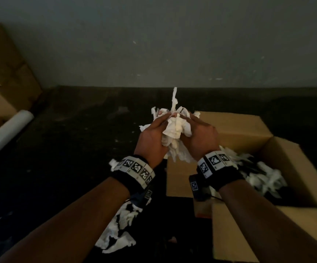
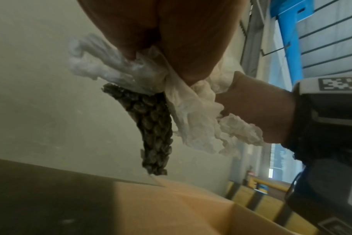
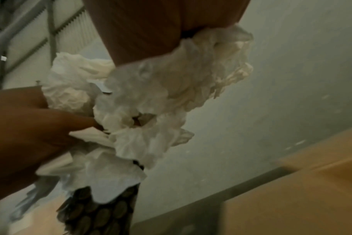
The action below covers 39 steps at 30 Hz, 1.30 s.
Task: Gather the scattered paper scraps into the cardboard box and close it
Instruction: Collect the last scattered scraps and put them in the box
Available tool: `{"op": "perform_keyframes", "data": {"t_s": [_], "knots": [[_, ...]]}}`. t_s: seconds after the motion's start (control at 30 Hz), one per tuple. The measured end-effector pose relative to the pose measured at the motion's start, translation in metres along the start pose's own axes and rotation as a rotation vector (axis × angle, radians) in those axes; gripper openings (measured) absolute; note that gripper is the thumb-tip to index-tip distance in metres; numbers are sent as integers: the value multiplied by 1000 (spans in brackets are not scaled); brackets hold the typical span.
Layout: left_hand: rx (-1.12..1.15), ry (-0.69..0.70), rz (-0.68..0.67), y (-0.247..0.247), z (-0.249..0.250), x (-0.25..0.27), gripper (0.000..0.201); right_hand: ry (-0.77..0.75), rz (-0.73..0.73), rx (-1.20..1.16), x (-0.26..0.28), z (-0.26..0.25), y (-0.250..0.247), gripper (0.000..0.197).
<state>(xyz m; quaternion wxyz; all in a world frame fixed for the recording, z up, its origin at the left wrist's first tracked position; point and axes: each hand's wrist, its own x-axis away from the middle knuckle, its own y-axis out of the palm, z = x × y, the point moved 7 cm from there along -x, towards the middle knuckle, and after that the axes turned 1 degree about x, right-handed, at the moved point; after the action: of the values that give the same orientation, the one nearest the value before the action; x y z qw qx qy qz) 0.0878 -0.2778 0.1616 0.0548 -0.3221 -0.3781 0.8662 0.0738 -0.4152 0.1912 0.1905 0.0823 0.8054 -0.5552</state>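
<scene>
Both hands hold one bunch of crumpled white paper scraps [image 1: 174, 128] in the air, above the near left corner of the open cardboard box [image 1: 290, 168]. My left hand [image 1: 154, 133] grips it from the left, my right hand [image 1: 201, 135] from the right. A dark patterned strip [image 2: 153, 127] hangs under the white scraps [image 2: 183, 101]; it also shows in the right wrist view as the dark strip [image 3: 103, 211] below the scraps [image 3: 147, 101]. More scraps [image 1: 262, 175] lie inside the box. A loose pile of scraps [image 1: 121, 230] lies on the dark floor under my left forearm.
The box's flaps [image 1: 237, 126] stand open at the far and near sides. A white roll [image 1: 6, 133] and stacked cardboard boxes [image 1: 4, 73] lie at the left by the grey wall [image 1: 154, 40]. The floor [image 1: 68, 139] is dark with small specks.
</scene>
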Motion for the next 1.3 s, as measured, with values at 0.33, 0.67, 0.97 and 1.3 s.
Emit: {"op": "perform_keyframes", "data": {"t_s": [0.33, 0.67, 0.97, 1.3], "knots": [[191, 10, -141, 161, 117, -48, 48, 334, -140, 38, 54, 189, -59, 34], [-181, -258, -811, 274, 98, -54, 114, 329, -780, 129, 63, 310, 4, 135], [-318, -231, -1026, 318, 99, -61, 165, 215, -912, 232, 53, 362, 38, 155], [-716, -187, -1401, 375, 67, -2, 86, 280, -1173, 398, 93, 382, 85, 69]]}}
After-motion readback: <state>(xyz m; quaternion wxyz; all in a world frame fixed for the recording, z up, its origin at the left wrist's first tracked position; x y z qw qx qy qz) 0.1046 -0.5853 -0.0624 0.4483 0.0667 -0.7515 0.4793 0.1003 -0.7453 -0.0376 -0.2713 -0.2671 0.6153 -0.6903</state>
